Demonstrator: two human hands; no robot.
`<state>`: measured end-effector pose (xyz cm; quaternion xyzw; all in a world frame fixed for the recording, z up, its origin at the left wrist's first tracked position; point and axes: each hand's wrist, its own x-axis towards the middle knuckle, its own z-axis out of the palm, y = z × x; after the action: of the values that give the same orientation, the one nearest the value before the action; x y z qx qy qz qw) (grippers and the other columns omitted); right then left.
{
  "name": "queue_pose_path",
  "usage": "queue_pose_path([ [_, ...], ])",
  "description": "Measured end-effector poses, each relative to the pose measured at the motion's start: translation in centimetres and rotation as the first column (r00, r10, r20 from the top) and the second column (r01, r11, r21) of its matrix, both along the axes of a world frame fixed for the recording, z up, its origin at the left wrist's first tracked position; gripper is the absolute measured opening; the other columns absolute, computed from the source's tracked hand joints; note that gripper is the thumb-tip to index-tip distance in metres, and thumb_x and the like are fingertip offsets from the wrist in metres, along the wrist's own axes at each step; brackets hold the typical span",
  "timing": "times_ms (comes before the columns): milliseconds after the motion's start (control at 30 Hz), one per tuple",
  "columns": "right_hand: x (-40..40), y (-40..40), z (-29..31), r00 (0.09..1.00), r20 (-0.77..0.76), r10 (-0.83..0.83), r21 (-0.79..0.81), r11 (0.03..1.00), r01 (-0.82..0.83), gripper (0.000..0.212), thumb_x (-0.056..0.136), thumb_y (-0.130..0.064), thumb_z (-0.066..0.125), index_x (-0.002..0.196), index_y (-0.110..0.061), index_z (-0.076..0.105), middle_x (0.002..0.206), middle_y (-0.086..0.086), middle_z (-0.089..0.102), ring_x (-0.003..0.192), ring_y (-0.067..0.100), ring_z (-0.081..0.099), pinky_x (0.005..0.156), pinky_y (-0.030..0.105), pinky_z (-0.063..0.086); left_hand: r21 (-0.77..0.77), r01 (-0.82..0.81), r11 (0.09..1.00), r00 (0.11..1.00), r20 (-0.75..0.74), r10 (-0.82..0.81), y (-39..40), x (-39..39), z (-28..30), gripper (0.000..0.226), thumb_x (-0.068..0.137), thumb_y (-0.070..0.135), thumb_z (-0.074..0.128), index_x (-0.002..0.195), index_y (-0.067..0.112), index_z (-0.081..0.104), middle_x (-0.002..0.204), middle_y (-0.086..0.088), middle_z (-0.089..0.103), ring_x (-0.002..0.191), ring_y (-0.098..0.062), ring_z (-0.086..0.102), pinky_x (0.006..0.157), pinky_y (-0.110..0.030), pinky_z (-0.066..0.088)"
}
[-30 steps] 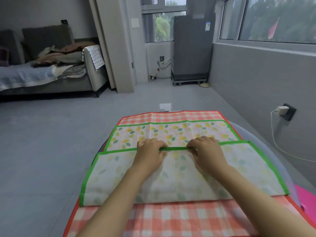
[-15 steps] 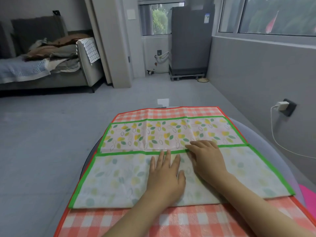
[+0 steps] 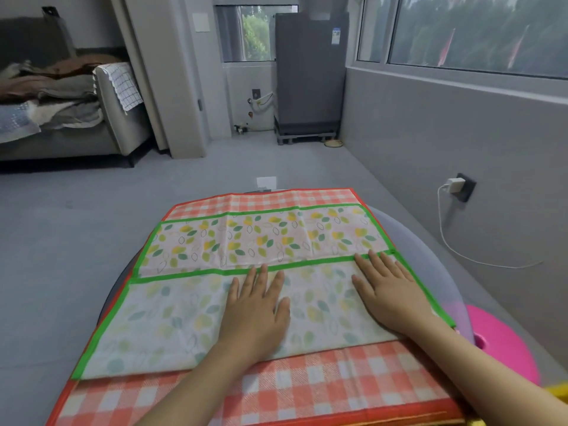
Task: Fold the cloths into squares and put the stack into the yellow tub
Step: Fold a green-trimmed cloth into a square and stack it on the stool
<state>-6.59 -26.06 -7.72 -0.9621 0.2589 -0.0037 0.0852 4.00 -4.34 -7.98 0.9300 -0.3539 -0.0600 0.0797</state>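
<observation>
A leaf-print cloth with a green border (image 3: 239, 238) lies folded in half on top of a red-and-white checked cloth (image 3: 307, 385); its pale underside forms the near flap, whose green edge runs across the middle. My left hand (image 3: 256, 305) presses flat on the middle of that flap, fingers straight. My right hand (image 3: 385, 287) lies flat near the flap's right end, fingertips at the green edge. A sliver of the yellow tub (image 3: 556, 392) shows at the lower right edge.
The cloths lie on a round grey table (image 3: 430, 241). A pink round object (image 3: 504, 342) sits at its right. A charger and white cable (image 3: 455, 186) hang on the right wall. A sofa with piled laundry (image 3: 61, 99) stands far left, a grey fridge (image 3: 310, 75) at the back.
Both hands let go of the green edge after laying the flap down. The left hand flattened onto the flap; the right hand slid along it toward the right end.
</observation>
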Motion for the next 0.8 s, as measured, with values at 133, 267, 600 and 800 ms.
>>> queue_pose_path([
  [133, 0.5, 0.8, 0.3, 0.999, 0.03, -0.033, -0.009, 0.999, 0.033, 0.056, 0.098, -0.048, 0.013, 0.15, -0.029, 0.004, 0.159, 0.0, -0.002, 0.146, 0.016, -0.006, 0.119, 0.035, -0.004, -0.001, -0.003, 1.0, 1.0, -0.002, 0.003, 0.0, 0.0, 0.1, 0.055, 0.1, 0.044, 0.012, 0.15, 0.031, -0.007, 0.158, 0.002, -0.018, 0.143, -0.013, -0.022, 0.117, -0.04, -0.014],
  [267, 2.8, 4.8, 0.9, 0.971, 0.15, 0.184, 0.092, 0.976, -0.199, 0.051, 0.1, -0.039, 0.018, 0.15, -0.029, 0.007, 0.158, -0.002, 0.0, 0.145, 0.013, -0.007, 0.118, 0.032, -0.004, -0.006, -0.007, 1.0, 1.0, -0.009, 0.007, -0.2, -0.1, 0.2, 0.055, 0.1, 0.043, 0.014, 0.151, 0.03, -0.003, 0.158, 0.001, -0.016, 0.144, -0.013, -0.019, 0.117, -0.041, -0.014],
  [600, 4.4, 7.3, -0.3, 0.962, 0.067, 0.266, 0.018, 0.963, -0.267, 0.052, 0.099, -0.045, 0.012, 0.149, -0.034, 0.001, 0.157, -0.011, -0.007, 0.144, 0.007, -0.012, 0.118, 0.032, -0.007, 0.002, -0.136, 0.991, 0.991, -0.002, 0.136, 6.2, 3.8, 0.2, 0.053, 0.099, 0.046, 0.015, 0.15, 0.039, -0.001, 0.158, 0.01, -0.012, 0.145, -0.01, -0.016, 0.117, -0.046, -0.012],
  [800, 4.3, 7.5, 0.0, 0.963, 0.067, 0.26, 0.017, 0.965, -0.261, 0.052, 0.099, -0.046, 0.011, 0.148, -0.034, 0.0, 0.157, -0.011, -0.007, 0.144, 0.007, -0.012, 0.118, 0.032, -0.007, 0.039, -0.24, 0.97, 0.971, 0.003, 0.241, 10.0, 5.9, 0.1, 0.057, 0.096, 0.057, 0.013, 0.148, 0.043, -0.004, 0.158, 0.012, -0.014, 0.145, -0.013, -0.017, 0.116, -0.05, -0.011],
])
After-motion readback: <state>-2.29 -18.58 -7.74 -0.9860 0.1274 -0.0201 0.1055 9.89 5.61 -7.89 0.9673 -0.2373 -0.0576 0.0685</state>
